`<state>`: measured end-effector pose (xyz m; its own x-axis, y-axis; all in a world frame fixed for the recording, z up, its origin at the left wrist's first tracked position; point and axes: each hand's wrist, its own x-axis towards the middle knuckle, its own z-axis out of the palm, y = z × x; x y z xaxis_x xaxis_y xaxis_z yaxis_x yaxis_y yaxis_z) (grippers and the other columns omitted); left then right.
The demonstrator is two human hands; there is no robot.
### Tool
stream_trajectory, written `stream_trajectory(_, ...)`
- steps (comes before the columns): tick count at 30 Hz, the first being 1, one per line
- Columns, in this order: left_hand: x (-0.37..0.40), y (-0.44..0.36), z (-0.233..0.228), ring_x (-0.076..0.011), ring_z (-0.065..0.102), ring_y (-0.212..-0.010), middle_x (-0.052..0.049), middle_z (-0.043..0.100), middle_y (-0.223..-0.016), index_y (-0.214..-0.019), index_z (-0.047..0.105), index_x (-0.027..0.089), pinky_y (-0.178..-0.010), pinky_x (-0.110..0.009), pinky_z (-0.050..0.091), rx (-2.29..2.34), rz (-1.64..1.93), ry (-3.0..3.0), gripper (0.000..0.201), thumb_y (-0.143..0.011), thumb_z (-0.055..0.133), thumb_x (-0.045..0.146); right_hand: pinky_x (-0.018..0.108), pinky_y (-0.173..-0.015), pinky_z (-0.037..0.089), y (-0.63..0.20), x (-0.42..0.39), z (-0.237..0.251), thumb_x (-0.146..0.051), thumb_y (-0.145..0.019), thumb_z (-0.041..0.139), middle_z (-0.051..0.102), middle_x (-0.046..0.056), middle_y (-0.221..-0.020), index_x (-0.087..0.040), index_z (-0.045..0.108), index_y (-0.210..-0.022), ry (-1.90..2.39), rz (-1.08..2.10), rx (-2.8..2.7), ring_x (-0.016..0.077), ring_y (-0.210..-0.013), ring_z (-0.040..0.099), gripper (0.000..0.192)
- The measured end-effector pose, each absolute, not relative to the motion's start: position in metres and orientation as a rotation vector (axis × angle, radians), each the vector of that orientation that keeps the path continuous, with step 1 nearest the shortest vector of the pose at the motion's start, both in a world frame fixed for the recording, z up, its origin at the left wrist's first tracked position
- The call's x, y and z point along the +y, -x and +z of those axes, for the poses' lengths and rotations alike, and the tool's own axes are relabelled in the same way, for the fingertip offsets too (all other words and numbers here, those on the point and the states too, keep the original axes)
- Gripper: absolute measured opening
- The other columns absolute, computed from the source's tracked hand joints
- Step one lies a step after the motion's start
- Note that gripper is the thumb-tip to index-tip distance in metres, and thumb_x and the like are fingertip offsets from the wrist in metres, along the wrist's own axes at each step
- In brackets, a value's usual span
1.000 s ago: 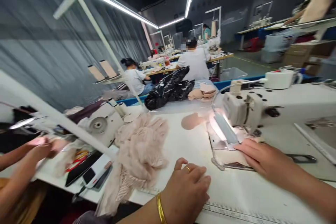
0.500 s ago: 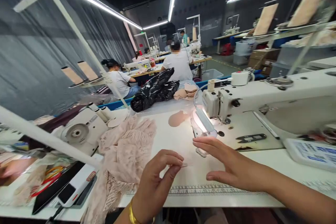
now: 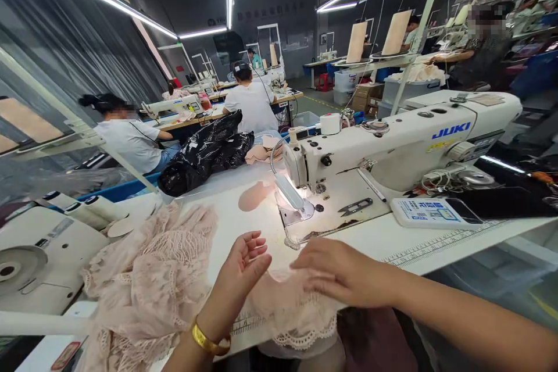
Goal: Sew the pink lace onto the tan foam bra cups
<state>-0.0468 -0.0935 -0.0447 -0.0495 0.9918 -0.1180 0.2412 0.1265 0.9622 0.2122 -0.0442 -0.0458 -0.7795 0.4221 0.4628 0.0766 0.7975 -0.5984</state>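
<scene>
Left hand (image 3: 244, 264) was open, right hand (image 3: 337, 270) had unclear grip; lace cloth (image 3: 300, 308) below it was not yet at sewing machine (image 3: 401, 139)

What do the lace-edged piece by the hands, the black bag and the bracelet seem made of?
Lace-edged piece: probably thin, matte fabric, soft-looking, with an openwork scalloped trim; the fibre cannot be told.
Black bag: likely plastic film, glossy, with crinkled highlights.
Bracelet: apparently polished metal, gold-coloured and shiny; solid or plated is unclear.
</scene>
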Motion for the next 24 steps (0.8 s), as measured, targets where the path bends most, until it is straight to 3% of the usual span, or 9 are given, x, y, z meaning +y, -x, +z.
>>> stream_trajectory(2, -0.102, 0.052, -0.050, -0.0341, 0.054, -0.135, -0.015, 0.058, -0.142, -0.145, 0.048, 0.027, -0.111, -0.054, 0.045, 1.588, 0.892, -1.493, 0.074, -0.082, 0.077, 0.052, 0.039, -0.093, 0.051, -0.218, -0.044, -0.048, -0.040, -0.103, 0.061, 0.069, 0.013, -0.114, -0.019, 0.064, -0.128, 0.581, 0.759, -2.354, 0.0253, -0.107, 0.061, 0.034)
stream_trajectory(6, -0.112, 0.062, -0.060, -0.0329, 0.053, -0.135, -0.011, 0.056, -0.146, -0.151, 0.046, 0.032, -0.114, -0.056, 0.043, 1.586, 0.749, -1.891, 0.076, -0.080, 0.072, 0.027, 0.044, -0.097, 0.050, -0.210, -0.049, -0.059, -0.048, -0.086, 0.081, 0.062, 0.015, -0.126, -0.020, 0.054, -0.143, 0.589, 0.750, -2.499, 0.0295, -0.115, 0.057, 0.069)
stream_trajectory(9, -0.108, 0.062, -0.059, -0.0287, 0.061, -0.123, -0.009, 0.066, -0.132, -0.139, 0.058, 0.027, -0.108, -0.049, 0.049, 1.576, 0.715, -1.990, 0.056, -0.083, 0.061, 0.021, 0.040, -0.090, 0.050, -0.194, -0.048, -0.069, -0.024, -0.096, 0.068, 0.068, 0.012, -0.112, -0.017, 0.061, -0.131, 0.636, 0.709, -2.513, 0.0264, -0.102, 0.061, 0.036)
stream_trajectory(12, -0.102, 0.058, -0.054, -0.0245, 0.069, -0.095, -0.006, 0.074, -0.104, -0.107, 0.070, 0.023, -0.086, -0.039, 0.055, 1.624, 0.623, -1.908, 0.024, -0.095, 0.052, 0.033, 0.031, -0.078, 0.049, -0.184, -0.039, -0.073, -0.017, -0.101, 0.056, 0.070, 0.004, -0.092, -0.019, 0.067, -0.104, 0.763, 0.879, -2.336, 0.0198, -0.085, 0.064, 0.012)
stream_trajectory(15, -0.096, 0.058, -0.049, -0.0220, 0.065, -0.080, -0.003, 0.072, -0.086, -0.089, 0.068, 0.022, -0.072, -0.033, 0.051, 1.675, 0.616, -1.824, 0.033, -0.098, 0.047, 0.046, 0.030, -0.074, 0.047, -0.184, -0.031, -0.067, -0.020, -0.102, 0.053, 0.069, 0.003, -0.085, -0.020, 0.064, -0.091, 0.748, 0.863, -2.157, 0.0188, -0.081, 0.062, 0.016)
stream_trajectory(18, -0.087, 0.065, -0.041, -0.0202, 0.062, -0.071, 0.000, 0.068, -0.074, -0.084, 0.066, 0.022, -0.064, -0.029, 0.048, 1.754, 0.523, -1.849, 0.036, -0.097, 0.044, 0.047, 0.034, -0.079, 0.048, -0.190, -0.033, -0.058, -0.022, -0.105, 0.048, 0.069, 0.006, -0.089, -0.021, 0.062, -0.095, 0.481, 0.672, -2.063, 0.0208, -0.087, 0.061, 0.017)
stream_trajectory(21, -0.064, 0.076, -0.030, -0.0201, 0.062, -0.063, 0.001, 0.065, -0.064, -0.080, 0.068, 0.022, -0.058, -0.028, 0.044, 1.846, 0.253, -2.008, 0.030, -0.094, 0.048, 0.041, 0.032, -0.071, 0.047, -0.193, -0.037, -0.054, -0.025, -0.107, 0.042, 0.067, 0.003, -0.077, -0.022, 0.058, -0.099, 0.228, 0.613, -2.067, 0.0179, -0.073, 0.057, 0.018)
stream_trajectory(24, -0.024, 0.082, -0.021, -0.0241, 0.069, -0.078, -0.004, 0.074, -0.086, -0.103, 0.071, 0.020, -0.068, -0.033, 0.048, 1.976, 0.199, -2.117, 0.028, -0.095, 0.051, 0.038, 0.029, -0.065, 0.045, -0.188, -0.031, -0.060, -0.031, -0.108, 0.043, 0.061, -0.002, -0.067, -0.021, 0.058, -0.096, 0.371, 0.879, -2.070, 0.0148, -0.062, 0.055, 0.021)
